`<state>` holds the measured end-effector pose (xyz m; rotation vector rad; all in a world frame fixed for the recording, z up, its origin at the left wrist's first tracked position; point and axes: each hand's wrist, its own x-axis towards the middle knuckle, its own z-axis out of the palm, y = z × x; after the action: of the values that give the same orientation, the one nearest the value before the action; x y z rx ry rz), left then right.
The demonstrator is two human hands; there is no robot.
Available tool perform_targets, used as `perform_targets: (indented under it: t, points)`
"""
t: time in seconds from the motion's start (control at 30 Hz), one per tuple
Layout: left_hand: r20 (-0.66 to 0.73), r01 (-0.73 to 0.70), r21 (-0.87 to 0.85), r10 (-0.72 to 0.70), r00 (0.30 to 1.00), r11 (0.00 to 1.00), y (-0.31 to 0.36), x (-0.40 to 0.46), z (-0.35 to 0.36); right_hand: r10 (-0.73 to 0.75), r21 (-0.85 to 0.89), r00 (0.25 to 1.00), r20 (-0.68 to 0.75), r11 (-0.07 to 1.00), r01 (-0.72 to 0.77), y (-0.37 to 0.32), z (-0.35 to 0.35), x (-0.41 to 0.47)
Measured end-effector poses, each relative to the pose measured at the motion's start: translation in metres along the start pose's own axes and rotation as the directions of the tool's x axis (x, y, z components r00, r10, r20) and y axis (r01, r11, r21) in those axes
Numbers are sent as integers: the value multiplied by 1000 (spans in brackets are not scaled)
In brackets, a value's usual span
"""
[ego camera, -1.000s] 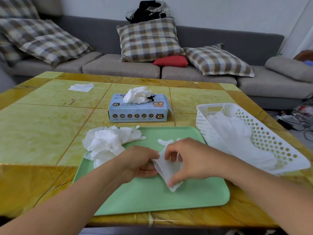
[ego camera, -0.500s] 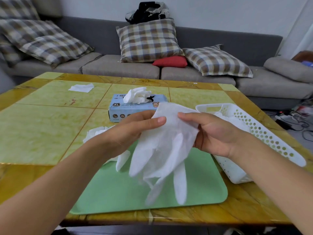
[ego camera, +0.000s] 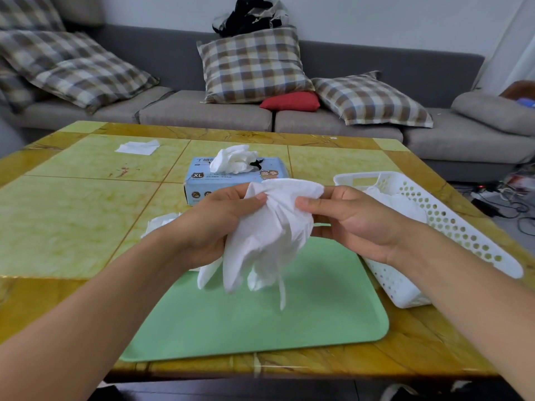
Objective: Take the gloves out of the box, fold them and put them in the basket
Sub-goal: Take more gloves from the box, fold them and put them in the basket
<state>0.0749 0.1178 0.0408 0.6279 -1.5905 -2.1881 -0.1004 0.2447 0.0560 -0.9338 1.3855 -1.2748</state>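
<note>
Both hands — left (ego camera: 214, 224), right (ego camera: 350, 224) — pinch a white glove (ego camera: 269, 235) by its cuff above the tray (ego camera: 289, 322), between box (ego camera: 220, 180) and basket (ego camera: 451, 221) — fingers dangling.

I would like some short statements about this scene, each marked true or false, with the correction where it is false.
1. Both hands hold one white glove above the green tray. True: the left hand and the right hand pinch its upper edge.
2. The white basket holds nothing. False: white gloves lie in it.
3. White material sticks out of the top of the blue box. True.
4. The basket stands to the left of the tray. False: it stands to the right.
5. The held glove lies flat on the tray. False: it hangs in the air, its fingers pointing down.
</note>
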Motion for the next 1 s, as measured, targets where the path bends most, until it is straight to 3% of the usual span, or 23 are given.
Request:
perform_targets:
  t: [0.17, 0.23, 0.37, 0.43, 0.5, 0.57, 0.67, 0.73, 0.8, 0.87, 0.93, 1.0]
  points:
    - [103, 16, -62, -10, 995, 998, 5, -2, 2, 70, 43, 997, 10, 997, -70, -1, 3, -4]
    - [77, 23, 13, -24, 997, 1000, 4, 0, 0, 119, 24, 991, -56, 993, -118, 4, 2, 0]
    - [-48, 36, 326, -22, 999, 945, -12, 10, -9, 187, -40, 969, -160, 980, -196, 19, -6, 12]
    - [-73, 38, 374, -12, 997, 927, -21, 13, -8, 179, -37, 967, -180, 981, -189, 23, -10, 16]
    - [-100, -47, 355, 88, 991, 934, -20, 16, -2, 54, -28, 975, -217, 998, -61, 17, -10, 17]
    - [-81, -246, 385, 298, 951, 890, -7, 16, 6, -197, -73, 946, -258, 980, 184, 3, -10, 13]
    - [77, -547, 527, 604, 793, 650, 20, 6, 16, -534, -225, 815, -224, 842, 490, -21, -12, 1]
    - [192, -631, 592, 672, 715, 501, 25, -1, 15, -615, -329, 776, -142, 769, 548, -25, -17, -7]
    - [239, -599, 643, 618, 749, 477, 15, -1, 5, -551, -446, 834, -37, 756, 479, -18, -23, -11]
    - [286, -497, 731, 452, 845, 468, 0, 3, -10, -351, -602, 932, 90, 727, 331, -7, -28, -10]
    - [358, -404, 822, 189, 915, 402, -18, 7, -21, -132, -788, 969, 208, 564, 246, 8, -31, -7]
    - [403, -355, 867, -73, 912, 351, -33, 8, -25, 58, -895, 954, 295, 367, 254, 25, -28, -3]
